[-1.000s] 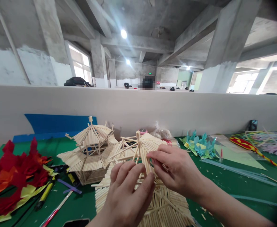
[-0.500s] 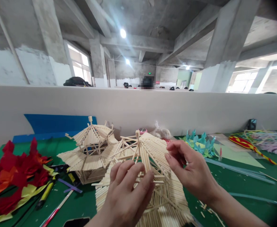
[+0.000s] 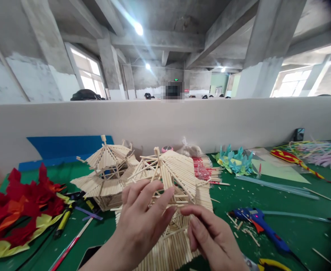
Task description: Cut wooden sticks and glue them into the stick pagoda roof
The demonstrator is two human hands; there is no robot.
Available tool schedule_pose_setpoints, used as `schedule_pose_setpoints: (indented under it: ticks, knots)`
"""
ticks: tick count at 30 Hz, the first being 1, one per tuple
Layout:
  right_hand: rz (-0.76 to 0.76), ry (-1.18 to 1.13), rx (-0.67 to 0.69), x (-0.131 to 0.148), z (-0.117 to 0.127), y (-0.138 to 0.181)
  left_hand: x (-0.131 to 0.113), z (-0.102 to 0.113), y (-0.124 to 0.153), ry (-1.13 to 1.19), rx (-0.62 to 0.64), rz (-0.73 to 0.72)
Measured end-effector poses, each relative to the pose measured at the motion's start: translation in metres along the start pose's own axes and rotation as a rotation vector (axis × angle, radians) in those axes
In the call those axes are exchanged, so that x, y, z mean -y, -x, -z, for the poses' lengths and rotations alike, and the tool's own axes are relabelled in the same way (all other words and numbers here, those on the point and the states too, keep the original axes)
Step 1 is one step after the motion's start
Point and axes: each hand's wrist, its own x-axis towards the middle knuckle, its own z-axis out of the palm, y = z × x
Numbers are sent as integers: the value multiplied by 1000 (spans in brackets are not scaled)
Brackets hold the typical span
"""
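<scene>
A pavilion model of pale wooden sticks (image 3: pixel 179 167) stands in front of me, its upper roof partly bare framework and partly covered with rows of sticks. My left hand (image 3: pixel 147 216) lies over the left front of this framework, fingers stretched and slightly apart, thumb away from the index finger. At the front right of the frame is my right hand (image 3: pixel 207 233), its thumb and fingers pinched together; anything between them is too small to make out. Behind to the left stands a second stick pavilion (image 3: pixel 106 158) with a roof in two tiers.
A blue glue gun (image 3: pixel 267 224) lies on the green table at right, near stick scraps and yellow-handled pliers (image 3: pixel 271 264). Red-marked sticks (image 3: pixel 207 171) and a teal paper piece (image 3: pixel 235 160) sit farther back. Red paper shapes (image 3: pixel 21 207) fill the left; a white partition (image 3: pixel 165 120) closes the back.
My right hand has moved from the roof's right side down and left, to the front of the frame. My left hand stays over the model. The glue gun has come into view.
</scene>
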Motion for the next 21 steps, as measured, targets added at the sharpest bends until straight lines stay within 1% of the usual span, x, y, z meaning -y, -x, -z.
schedule_pose_setpoints:
  ticks: [2, 5, 11, 17, 21]
  knots:
    - [-9, -81, 24, -2, -5, 0, -1, 0, -2, 0, 25, 11]
    - [-14, -121, 63, -5, -9, 0, -1, 0, -5, -12, 55, 16]
    - [-5, -228, 24, -12, -15, -3, -1, -2, -7, 5, 43, 28]
    - [14, -241, 9, -16, -15, -5, -1, -4, -4, 45, 31, 24]
    - [0, -234, -14, -17, -16, -5, -1, -4, -3, 75, 23, 42]
